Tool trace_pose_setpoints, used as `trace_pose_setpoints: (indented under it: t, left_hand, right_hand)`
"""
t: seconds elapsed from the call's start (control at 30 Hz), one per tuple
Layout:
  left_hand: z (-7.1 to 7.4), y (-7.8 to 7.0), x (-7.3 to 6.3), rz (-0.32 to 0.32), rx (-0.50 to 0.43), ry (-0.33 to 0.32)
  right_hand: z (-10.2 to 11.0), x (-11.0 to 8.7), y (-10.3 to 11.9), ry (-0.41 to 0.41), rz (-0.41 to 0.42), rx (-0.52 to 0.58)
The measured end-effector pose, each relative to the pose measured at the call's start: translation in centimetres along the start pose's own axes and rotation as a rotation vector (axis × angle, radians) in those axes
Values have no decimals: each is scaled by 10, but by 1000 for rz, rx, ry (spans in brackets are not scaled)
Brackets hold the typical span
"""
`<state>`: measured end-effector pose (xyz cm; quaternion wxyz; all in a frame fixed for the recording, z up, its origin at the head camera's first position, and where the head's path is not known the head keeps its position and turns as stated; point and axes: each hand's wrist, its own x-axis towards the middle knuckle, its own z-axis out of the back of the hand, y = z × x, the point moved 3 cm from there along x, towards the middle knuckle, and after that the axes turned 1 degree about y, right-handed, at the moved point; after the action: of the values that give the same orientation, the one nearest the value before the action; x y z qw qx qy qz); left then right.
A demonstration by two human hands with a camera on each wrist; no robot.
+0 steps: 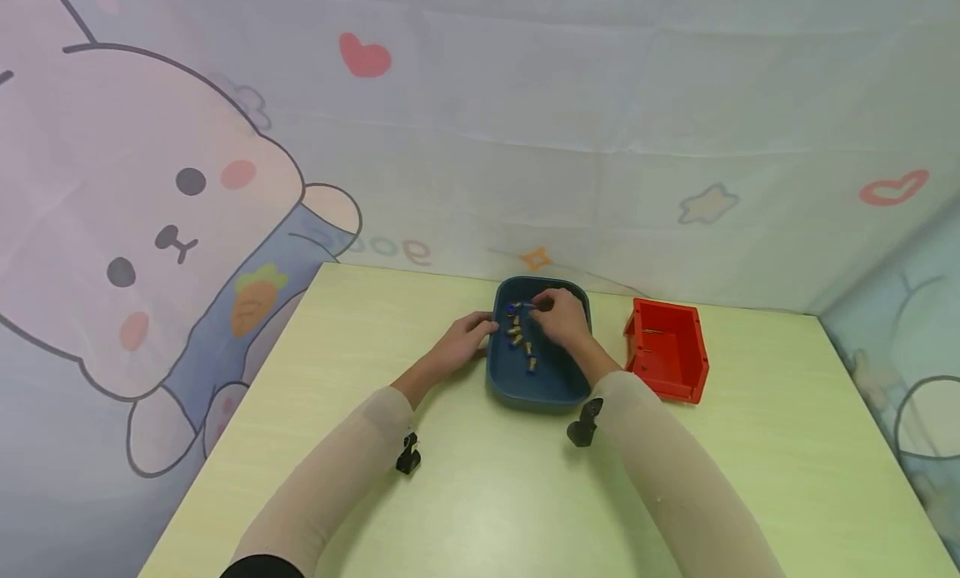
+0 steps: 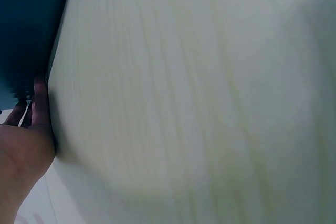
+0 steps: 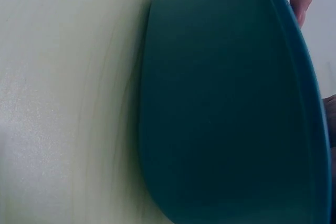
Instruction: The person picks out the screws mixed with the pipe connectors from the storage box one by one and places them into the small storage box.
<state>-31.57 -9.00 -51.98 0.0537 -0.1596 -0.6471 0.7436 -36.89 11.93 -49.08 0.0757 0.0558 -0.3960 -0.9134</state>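
Note:
Inside the dark blue plastic bin (image 1: 536, 392) lie several small brass-coloured pieces (image 1: 517, 340) with blue ends, strung out in a loose line. My left hand (image 1: 459, 343) grips the bin's left side at the rim. The left wrist view has that hand's fingers (image 2: 40, 100) against the outer wall. Reaching over the bin's right side, my right hand (image 1: 564, 318) pinches a small piece (image 1: 542, 306) near the far end, partly covered by the fingers. In the right wrist view the bin wall (image 3: 226, 98) hides most of this hand.
Right of the bin stands a red open plastic box (image 1: 671, 353), with a few thin metal pieces (image 1: 652, 331) at its left side. Both containers sit on a pale wood-grain table (image 1: 480, 495). A printed cloth (image 1: 480, 128) hangs behind the table's back edge.

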Motion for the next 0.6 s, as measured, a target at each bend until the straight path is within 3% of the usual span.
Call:
trace_pose_setpoints:
  t: [0.33, 0.6]
  left_hand:
    - [0, -1, -1, 10, -2, 5]
    - [0, -2, -2, 5, 5, 3]
  right_hand:
    - [-4, 3, -3, 75, -16, -71]
    - [-5, 2, -3, 80, -33, -73]
